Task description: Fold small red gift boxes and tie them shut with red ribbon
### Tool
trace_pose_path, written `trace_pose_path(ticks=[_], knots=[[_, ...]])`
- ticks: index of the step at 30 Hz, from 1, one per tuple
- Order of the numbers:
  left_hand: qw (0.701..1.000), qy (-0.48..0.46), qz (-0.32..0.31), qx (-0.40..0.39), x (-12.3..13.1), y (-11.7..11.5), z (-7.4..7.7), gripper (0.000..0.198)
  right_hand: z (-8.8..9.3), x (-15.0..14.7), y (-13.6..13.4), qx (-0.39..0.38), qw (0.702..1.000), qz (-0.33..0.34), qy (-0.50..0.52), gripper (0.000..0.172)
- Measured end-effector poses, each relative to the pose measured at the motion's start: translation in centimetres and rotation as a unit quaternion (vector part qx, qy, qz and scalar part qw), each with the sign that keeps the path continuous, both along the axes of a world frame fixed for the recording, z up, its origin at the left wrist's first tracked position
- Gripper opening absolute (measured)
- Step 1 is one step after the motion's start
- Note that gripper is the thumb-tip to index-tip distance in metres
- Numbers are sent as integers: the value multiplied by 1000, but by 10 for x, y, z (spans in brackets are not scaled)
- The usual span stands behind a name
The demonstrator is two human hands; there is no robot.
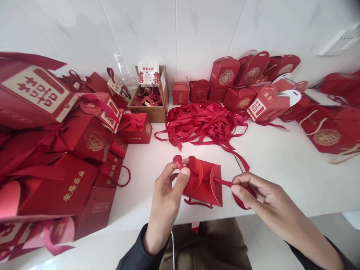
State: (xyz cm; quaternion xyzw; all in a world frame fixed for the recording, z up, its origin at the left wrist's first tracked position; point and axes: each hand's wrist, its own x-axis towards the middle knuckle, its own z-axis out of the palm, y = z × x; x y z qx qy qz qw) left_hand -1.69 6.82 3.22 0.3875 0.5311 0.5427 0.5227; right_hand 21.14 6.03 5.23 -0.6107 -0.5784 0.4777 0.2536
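A small red box (206,180) with curved flaps lies at the table's front edge between my hands, a dark red cord beside its lower edge. My left hand (170,191) pinches one end of a red ribbon (222,181) at the box's left side. On the right, my right hand (255,191) is closed on the same ribbon, which runs from the box's right flap to my fingers. Part of the ribbon hangs in a loop below the right fingers.
Behind the box lies a heap of red ribbons (205,125). A cardboard box (157,114) with ribbon pieces stands by the wall. Red gift boxes are piled at the left (75,180), and others stand along the back and right (329,133).
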Motion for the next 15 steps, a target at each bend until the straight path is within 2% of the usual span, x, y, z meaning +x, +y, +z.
trace_pose_path(ticks=[2, 5, 8, 10, 12, 14, 15], knots=[[999, -15, 14, 28, 3, 3, 4, 21, 0, 2, 3, -16, 1000, 13, 5, 49], [998, -31, 35, 37, 4, 4, 5, 23, -2, 6, 7, -48, 996, 37, 68, 58], [996, -53, 63, 30, 2, 3, 1, 24, -3, 10, 10, -71, 989, 27, 130, 49], [994, -61, 86, 30, 0, 1, -3, 23, -2, 13, 10, -65, 992, 25, 101, 43], [993, -59, 101, 36, -2, 1, -5, 22, 2, 16, 9, -56, 996, 51, 51, 39], [992, -55, 101, 41, -3, 2, -5, 21, 5, 19, 9, -71, 991, 94, 61, 47], [993, -57, 98, 41, -3, 2, -5, 21, 7, 21, 9, -94, 984, 109, 105, 52]])
